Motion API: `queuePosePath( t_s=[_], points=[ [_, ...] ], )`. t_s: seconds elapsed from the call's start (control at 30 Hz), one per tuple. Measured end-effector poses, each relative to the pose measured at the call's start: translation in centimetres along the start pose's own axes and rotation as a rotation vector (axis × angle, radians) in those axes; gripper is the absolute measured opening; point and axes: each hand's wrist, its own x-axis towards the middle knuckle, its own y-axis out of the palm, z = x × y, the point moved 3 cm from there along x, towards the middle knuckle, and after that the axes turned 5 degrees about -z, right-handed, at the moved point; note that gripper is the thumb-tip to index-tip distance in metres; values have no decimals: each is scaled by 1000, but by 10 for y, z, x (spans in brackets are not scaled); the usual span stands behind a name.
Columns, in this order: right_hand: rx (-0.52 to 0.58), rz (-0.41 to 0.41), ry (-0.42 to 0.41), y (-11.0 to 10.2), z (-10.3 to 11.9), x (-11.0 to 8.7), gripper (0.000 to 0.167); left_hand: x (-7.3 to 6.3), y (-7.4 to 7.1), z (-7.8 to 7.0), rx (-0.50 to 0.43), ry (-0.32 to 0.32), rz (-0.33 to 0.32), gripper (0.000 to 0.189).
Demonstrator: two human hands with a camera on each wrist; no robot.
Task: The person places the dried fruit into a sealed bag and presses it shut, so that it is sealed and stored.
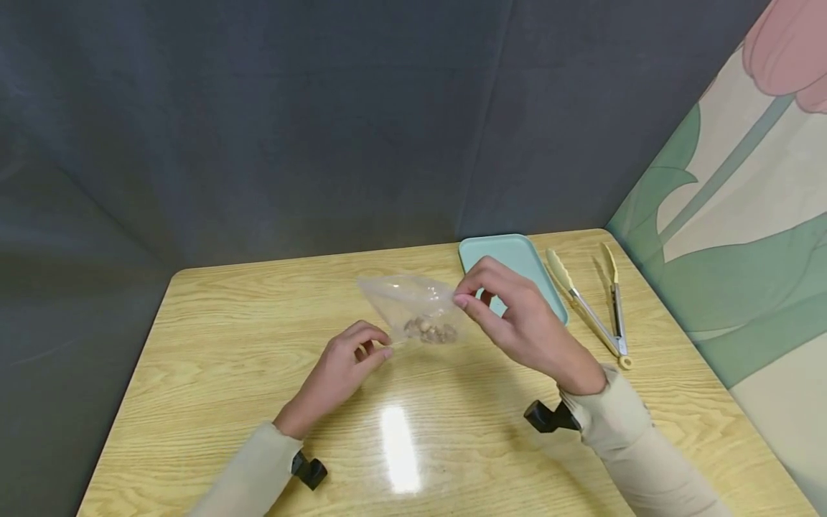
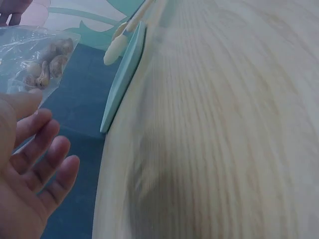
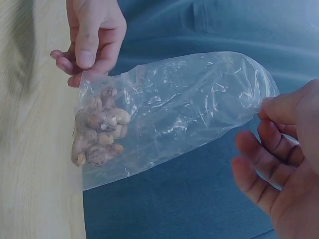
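A clear plastic bag [image 1: 403, 291] is held up over the table, stretched between both hands. Small brown mushrooms with pale stems [image 3: 102, 122] are gathered at its lower end. With thumb and index finger, my right hand [image 1: 517, 323] pinches the bag's upper edge. My left hand [image 1: 342, 366] pinches a lower corner between thumb and index finger, beside the mushrooms. In the right wrist view the bag's upper end bulges apart near the right thumb. The other fingers of both hands are loosely bent, off the bag.
A light teal tray [image 1: 474, 248] lies at the table's back edge, partly behind the right hand. Tongs [image 1: 591, 316] with cream tips lie spread to the right of it. A dark curtain [image 1: 323, 143] hangs behind the wooden table [image 1: 226, 345], and a flower-patterned cloth [image 1: 743, 287] stands at the right.
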Motion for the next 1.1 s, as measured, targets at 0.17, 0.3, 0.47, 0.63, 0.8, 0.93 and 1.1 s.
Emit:
queuePosePath(
  t_s=[0.17,0.3,0.47,0.63,0.8,0.93,1.1],
  points=[
    [5,-1,8,-2,1,1,13,4,2,-2,3,32,-40,11],
    [-6,2,27,-6,-1,2,14,2,0,1,-23,27,-36,11],
    [-19,-13,31,-18,-3,1,20,-2,-4,10,-93,5,-19,11],
    [-37,-48,21,-32,-7,1,23,-5,-10,15,-151,1,-15,15],
    [-42,-78,52,-39,-9,1,24,-8,-11,11,-177,41,14,15],
    [-37,-72,31,-37,-6,1,24,-11,-11,10,-149,33,26,14],
    [-18,-29,-23,-31,0,2,26,-15,-10,12,-113,-28,33,10]
  ],
)
